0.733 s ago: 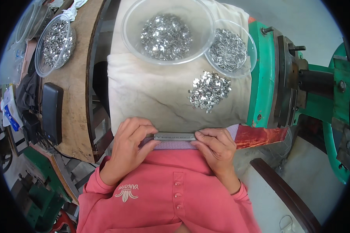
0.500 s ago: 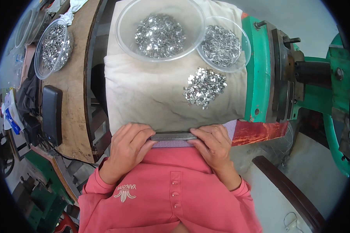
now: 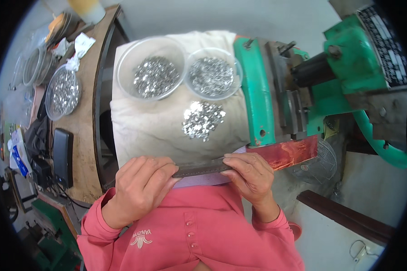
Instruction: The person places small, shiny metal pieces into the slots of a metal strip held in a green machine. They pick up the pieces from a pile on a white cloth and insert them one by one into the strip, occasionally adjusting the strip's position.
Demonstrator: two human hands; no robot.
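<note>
A long dark metal bar (image 3: pixel 200 170) lies level between my hands at the near edge of the cloth, close to my body. My left hand (image 3: pixel 142 186) grips its left end with thumb and fingers. The right end is pinched by my right hand (image 3: pixel 252 179). A thin line of tiny bits seems to run along the bar, too fine to make out. Beyond it, a loose heap of small shiny metal pieces (image 3: pixel 203 121) rests on the light cloth (image 3: pixel 138 131).
Behind the heap stand a large clear tub (image 3: pixel 125 74) of shiny bits and a smaller clear tub (image 3: pixel 235 85) of thin metal pieces. A green machine (image 3: pixel 257 99) borders the cloth on the right. At left, a wooden table (image 3: pixel 83 135) bears another filled tub (image 3: pixel 54 101) and a black box (image 3: pixel 63 158).
The head view has shifted, showing more of the machine and the far wall. Both hands keep hold of the bar, which now shows a broader face.
</note>
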